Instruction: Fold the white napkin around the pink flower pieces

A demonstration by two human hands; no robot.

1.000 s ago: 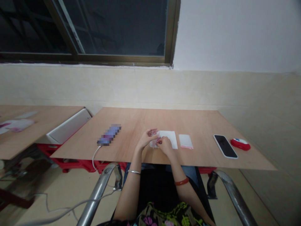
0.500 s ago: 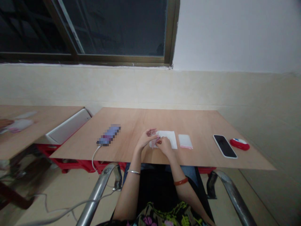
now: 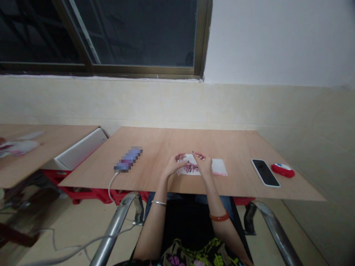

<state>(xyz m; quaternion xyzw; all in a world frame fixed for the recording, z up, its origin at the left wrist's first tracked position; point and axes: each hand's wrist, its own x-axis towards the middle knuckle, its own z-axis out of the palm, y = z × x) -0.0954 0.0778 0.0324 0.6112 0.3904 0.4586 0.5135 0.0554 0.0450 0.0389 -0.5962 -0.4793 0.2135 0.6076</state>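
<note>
A thin white sheet printed with pink blossoms (image 3: 190, 168) lies in front of me on the table, between my hands. My left hand (image 3: 174, 165) is at its left side, the thumb over the print and the other fingers curled by the upper left edge. At the right part of the sheet is my right hand (image 3: 204, 164), thumb and fingers bent together near the top edge and covering that corner. Just right of this hand sits a small stack of folded white sheets (image 3: 220, 168) with pink showing along the near edge.
A phone (image 3: 264, 172) and a red case (image 3: 283, 170) lie on the table's right side. On the left, a blurred-out device (image 3: 128, 159) has a white cable (image 3: 110, 188) hanging off the front edge. Metal armrests (image 3: 115, 229) flank me. A neighbouring table (image 3: 52, 138) stands left.
My hands were close together over a plain white face of the sheet; now the pink blossom print shows. My right hand has moved right and slightly up, towards the stack.
</note>
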